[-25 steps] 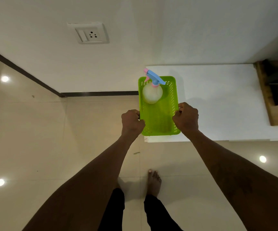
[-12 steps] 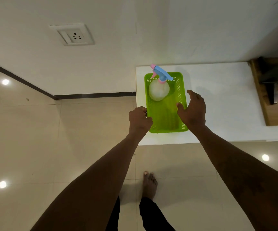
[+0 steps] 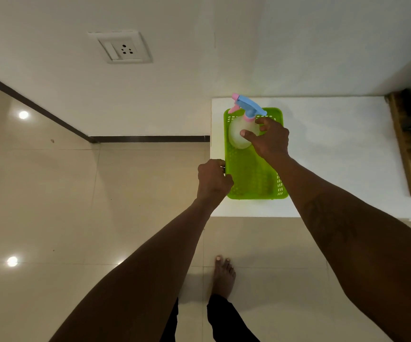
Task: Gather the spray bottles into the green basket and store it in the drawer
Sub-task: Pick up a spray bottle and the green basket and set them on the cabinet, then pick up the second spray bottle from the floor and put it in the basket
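Gathering step: left hand [image 3: 214, 180] grips green basket [image 3: 251, 178] rim at 9 o'clock; right hand [image 3: 269, 139] closes around spray bottle [image 3: 242, 130] (contact partly hidden). Next: seat bottle, find drawer.

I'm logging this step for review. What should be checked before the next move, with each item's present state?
1. Green basket rests flat on the white counter: ok.
2. Left hand grips the basket's left rim: ok.
3. Spray bottle stands upright inside the basket: ok.
4. Right hand touches the bottle; firm grip: cannot tell.
5. All spray bottles gathered: cannot tell, only one shows.
6. Drawer in view: not ok.
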The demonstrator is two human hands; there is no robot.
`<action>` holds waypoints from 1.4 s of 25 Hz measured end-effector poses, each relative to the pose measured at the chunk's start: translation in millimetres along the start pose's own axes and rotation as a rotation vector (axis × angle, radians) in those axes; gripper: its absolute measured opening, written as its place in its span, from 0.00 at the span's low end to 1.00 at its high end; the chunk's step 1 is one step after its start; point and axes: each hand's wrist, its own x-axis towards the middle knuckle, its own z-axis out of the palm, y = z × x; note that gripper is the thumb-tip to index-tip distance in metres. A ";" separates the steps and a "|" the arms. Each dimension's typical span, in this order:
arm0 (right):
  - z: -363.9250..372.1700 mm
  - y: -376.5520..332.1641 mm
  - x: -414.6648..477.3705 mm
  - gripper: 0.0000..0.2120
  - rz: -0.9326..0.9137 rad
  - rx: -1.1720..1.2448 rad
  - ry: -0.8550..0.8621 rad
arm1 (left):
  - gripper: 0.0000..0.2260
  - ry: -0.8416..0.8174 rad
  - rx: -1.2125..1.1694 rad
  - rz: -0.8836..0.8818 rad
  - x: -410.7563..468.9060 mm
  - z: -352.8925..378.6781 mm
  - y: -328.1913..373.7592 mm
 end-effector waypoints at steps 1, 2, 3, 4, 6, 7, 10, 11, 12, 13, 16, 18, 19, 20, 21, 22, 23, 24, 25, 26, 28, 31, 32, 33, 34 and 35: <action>1.6 0.0 2.7 0.29 -0.012 -0.012 -0.002 | 0.09 -0.006 0.003 0.005 0.9 -0.1 -1.1; 2.5 -0.4 4.3 0.29 -0.027 -0.021 -0.006 | 0.09 -0.011 0.003 0.008 2.1 -0.3 -2.0; 3.6 -0.2 5.5 0.29 -0.039 -0.025 -0.015 | 0.09 -0.014 0.002 0.009 3.1 -0.8 -2.7; 3.9 -0.5 6.0 0.29 -0.048 -0.030 -0.023 | 0.09 -0.017 0.000 0.008 3.7 -1.6 -2.5; 4.4 -0.4 5.8 0.30 -0.060 -0.038 -0.038 | 0.09 -0.025 0.003 -0.006 3.5 -2.8 -2.2; 5.1 0.3 5.4 0.30 -0.065 -0.040 -0.044 | 0.09 -0.028 0.004 -0.013 3.3 -3.2 -1.8; 7.8 1.2 -2.7 0.31 -0.048 -0.033 -0.020 | 0.12 -0.019 0.005 -0.017 1.3 -3.3 -3.6; 9.3 1.4 -8.9 0.30 -0.027 -0.024 0.013 | 0.15 -0.012 -0.003 -0.034 -0.3 -4.1 -5.1; 10.4 1.2 -17.4 0.27 -0.003 -0.026 0.053 | 0.19 -0.008 -0.013 -0.063 -2.1 -5.9 -6.7; 11.8 1.2 -27.3 0.23 0.017 -0.036 0.091 | 0.23 -0.004 -0.026 -0.093 -4.0 -9.2 -8.2; 15.0 -8.0 -69.6 0.09 -0.029 -0.013 0.139 | 0.27 0.039 -0.033 -0.131 -14.2 -25.9 -17.1; 16.9 -16.1 -97.7 0.06 -0.143 0.052 0.159 | 0.27 0.054 -0.021 -0.133 -25.4 -41.9 -26.1; 18.4 -21.0 -109.5 0.07 -0.192 0.059 0.172 | 0.27 0.058 -0.016 -0.128 -32.4 -50.9 -32.4; 19.9 -27.4 -120.5 0.08 -0.235 0.052 0.180 | 0.27 0.059 -0.011 -0.126 -39.8 -60.0 -39.3; 23.8 -35.6 -132.6 0.08 -0.287 0.038 0.176 | 0.27 0.065 -0.009 -0.125 -49.6 -70.6 -49.1; 27.5 -44.5 -144.1 0.08 -0.344 0.020 0.166 | 0.26 0.069 -0.010 -0.126 -60.0 -80.5 -59.2; 32.7 -52.6 -155.1 0.07 -0.407 -0.001 0.152 | 0.26 0.071 -0.011 -0.127 -71.8 -90.7 -70.0; 39.3 -62.0 -167.7 0.06 -0.467 -0.018 0.128 | 0.25 0.072 -0.014 -0.134 -85.5 -101.5 -83.3; 47.3 -70.7 -181.0 0.04 -0.514 -0.023 0.099 | 0.24 0.072 -0.016 -0.144 -100.2 -112.1 -97.0; 58.8 -79.9 -198.6 0.03 -0.549 -0.019 0.060 | 0.23 0.080 -0.025 -0.165 -117.7 -123.8 -115.6; 82.3 -96.3 -233.3 0.04 -0.582 -0.010 -0.023 | 0.22 0.124 -0.058 -0.226 -151.8 -145.3 -153.1; 122.1 -116.6 -292.6 0.11 -0.593 -0.096 -0.172 | 0.22 0.198 -0.116 -0.354 -212.0 -179.6 -212.0; 133.5 -122.3 -312.4 0.14 -0.599 -0.148 -0.237 | 0.22 0.212 -0.121 -0.389 -232.4 -189.9 -229.7; 143.2 -128.0 -332.6 0.17 -0.596 -0.191 -0.312 | 0.22 0.225 -0.119 -0.422 -254.2 -200.2 -245.9; 151.9 -134.6 -353.8 0.20 -0.591 -0.216 -0.387 | 0.23 0.238 -0.118 -0.457 -277.3 -210.8 -262.4; 159.9 -140.5 -373.9 0.22 -0.593 -0.225 -0.452 | 0.23 0.252 -0.121 -0.493 -299.2 -220.2 -278.0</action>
